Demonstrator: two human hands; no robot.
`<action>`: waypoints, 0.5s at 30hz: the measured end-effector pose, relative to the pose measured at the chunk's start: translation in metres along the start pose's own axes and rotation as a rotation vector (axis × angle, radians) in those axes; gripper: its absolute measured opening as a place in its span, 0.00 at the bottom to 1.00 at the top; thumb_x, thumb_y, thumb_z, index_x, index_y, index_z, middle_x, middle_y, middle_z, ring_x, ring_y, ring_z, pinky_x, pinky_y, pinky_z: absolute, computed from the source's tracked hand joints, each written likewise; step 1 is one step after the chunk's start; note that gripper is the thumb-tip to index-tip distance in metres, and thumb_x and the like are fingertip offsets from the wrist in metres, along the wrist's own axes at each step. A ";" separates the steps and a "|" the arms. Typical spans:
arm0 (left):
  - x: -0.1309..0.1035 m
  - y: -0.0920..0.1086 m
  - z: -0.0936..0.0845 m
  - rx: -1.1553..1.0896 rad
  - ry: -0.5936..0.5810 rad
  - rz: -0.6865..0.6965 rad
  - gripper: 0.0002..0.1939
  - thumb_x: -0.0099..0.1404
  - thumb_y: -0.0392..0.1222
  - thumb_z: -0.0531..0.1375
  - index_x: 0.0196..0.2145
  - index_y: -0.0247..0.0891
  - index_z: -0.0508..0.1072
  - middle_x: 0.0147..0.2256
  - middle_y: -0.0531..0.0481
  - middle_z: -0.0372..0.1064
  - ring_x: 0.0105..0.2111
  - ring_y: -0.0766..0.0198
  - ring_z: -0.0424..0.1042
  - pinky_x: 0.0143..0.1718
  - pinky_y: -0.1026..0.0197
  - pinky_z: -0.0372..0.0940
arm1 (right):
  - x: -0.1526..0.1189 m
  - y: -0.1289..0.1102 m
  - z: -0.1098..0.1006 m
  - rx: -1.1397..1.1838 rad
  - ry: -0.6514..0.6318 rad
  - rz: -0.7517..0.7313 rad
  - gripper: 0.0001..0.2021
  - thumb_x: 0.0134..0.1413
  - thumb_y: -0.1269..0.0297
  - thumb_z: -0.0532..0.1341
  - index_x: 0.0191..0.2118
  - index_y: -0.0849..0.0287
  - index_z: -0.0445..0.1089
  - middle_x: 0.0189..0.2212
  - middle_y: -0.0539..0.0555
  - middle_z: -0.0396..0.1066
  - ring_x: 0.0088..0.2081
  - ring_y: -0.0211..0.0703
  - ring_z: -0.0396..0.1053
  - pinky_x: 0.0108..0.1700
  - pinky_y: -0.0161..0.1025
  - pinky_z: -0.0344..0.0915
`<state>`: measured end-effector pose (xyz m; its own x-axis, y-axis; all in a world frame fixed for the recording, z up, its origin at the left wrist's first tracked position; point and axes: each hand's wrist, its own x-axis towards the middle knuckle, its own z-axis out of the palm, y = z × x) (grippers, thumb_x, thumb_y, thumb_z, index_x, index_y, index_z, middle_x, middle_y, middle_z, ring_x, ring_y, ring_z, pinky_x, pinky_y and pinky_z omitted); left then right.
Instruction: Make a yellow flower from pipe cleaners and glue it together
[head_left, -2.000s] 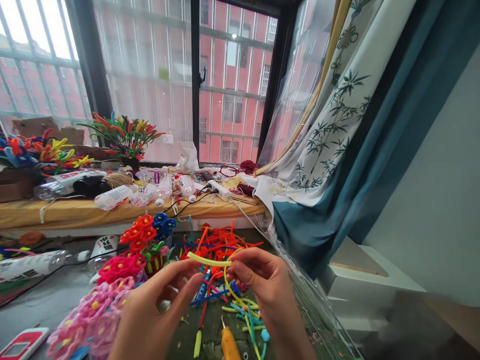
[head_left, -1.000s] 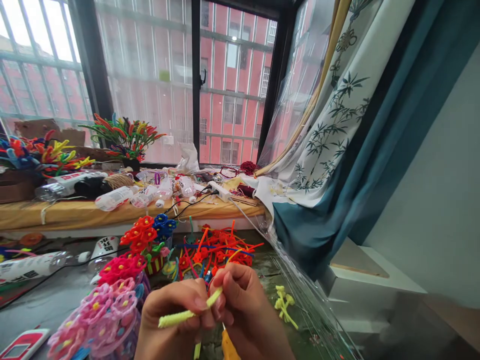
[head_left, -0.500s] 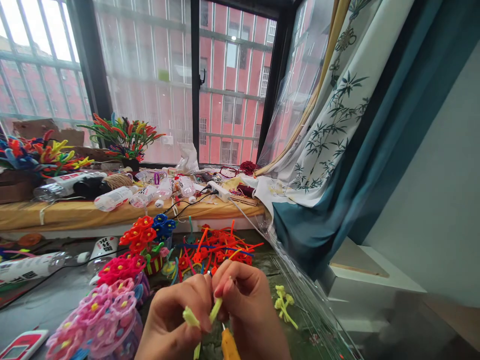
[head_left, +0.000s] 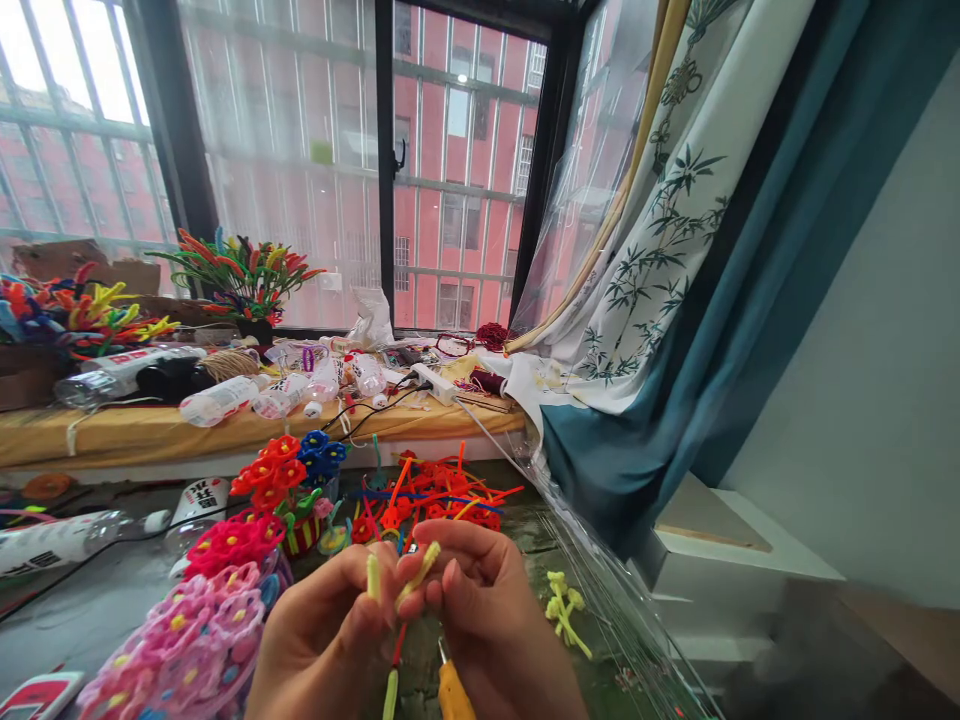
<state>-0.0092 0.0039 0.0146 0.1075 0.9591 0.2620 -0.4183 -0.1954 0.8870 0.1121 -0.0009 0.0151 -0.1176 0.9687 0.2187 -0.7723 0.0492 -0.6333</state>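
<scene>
My left hand (head_left: 322, 625) pinches a light-yellow pipe cleaner (head_left: 373, 577), one end of which stands up between thumb and forefinger. Another bent length of it (head_left: 422, 572) shows between the fingertips of both hands. My right hand (head_left: 491, 610) curls its fingers around that length; the exact contact is partly hidden. Below my left fingers hangs a thin red stem with a yellow lower part (head_left: 391, 692). A yellow-handled pointed tool (head_left: 454, 690) lies under my hands. To the right rests a small yellow pipe-cleaner flower piece (head_left: 564, 612) on the dark tabletop.
Red pipe-cleaner pieces (head_left: 442, 490) are heaped behind my hands. Pink pipe-cleaner flowers (head_left: 184, 630) stand at left, near red flowers (head_left: 270, 470) and blue flowers (head_left: 322, 455). Plastic bottles (head_left: 67, 540) lie further left. Clear thin rods (head_left: 630, 600) run along the right edge.
My hands have shifted slightly, and the right thumb and forefinger have spread apart. The yellow length between them has turned upward. More of the red stem below shows.
</scene>
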 end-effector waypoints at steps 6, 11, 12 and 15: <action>0.002 -0.002 -0.006 0.167 -0.037 0.052 0.26 0.53 0.65 0.67 0.19 0.39 0.72 0.20 0.52 0.61 0.22 0.65 0.59 0.23 0.65 0.59 | 0.005 0.009 -0.007 -0.046 -0.054 -0.071 0.08 0.43 0.60 0.77 0.27 0.57 0.81 0.23 0.50 0.76 0.22 0.34 0.70 0.27 0.30 0.67; 0.001 0.000 -0.007 0.302 -0.099 0.059 0.27 0.58 0.65 0.63 0.20 0.39 0.70 0.20 0.53 0.59 0.22 0.66 0.58 0.23 0.67 0.58 | 0.006 0.006 -0.010 -0.183 -0.024 -0.132 0.08 0.43 0.62 0.77 0.28 0.57 0.80 0.20 0.47 0.73 0.20 0.30 0.65 0.22 0.26 0.59; 0.001 0.000 -0.008 0.319 -0.107 0.050 0.26 0.59 0.65 0.62 0.20 0.39 0.70 0.21 0.53 0.60 0.22 0.66 0.58 0.23 0.67 0.58 | 0.006 0.005 -0.009 -0.192 -0.010 -0.136 0.09 0.41 0.61 0.77 0.28 0.57 0.80 0.19 0.47 0.72 0.19 0.30 0.64 0.22 0.26 0.58; 0.001 0.001 -0.011 0.344 -0.121 0.008 0.25 0.60 0.64 0.62 0.21 0.38 0.71 0.21 0.53 0.63 0.23 0.65 0.61 0.24 0.67 0.59 | 0.006 0.004 -0.007 -0.206 0.034 -0.147 0.12 0.38 0.60 0.78 0.26 0.59 0.78 0.18 0.47 0.71 0.17 0.28 0.60 0.20 0.25 0.55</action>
<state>-0.0191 0.0071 0.0113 0.2204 0.9299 0.2946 -0.0939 -0.2804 0.9553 0.1129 0.0069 0.0092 0.0103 0.9551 0.2962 -0.6355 0.2350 -0.7355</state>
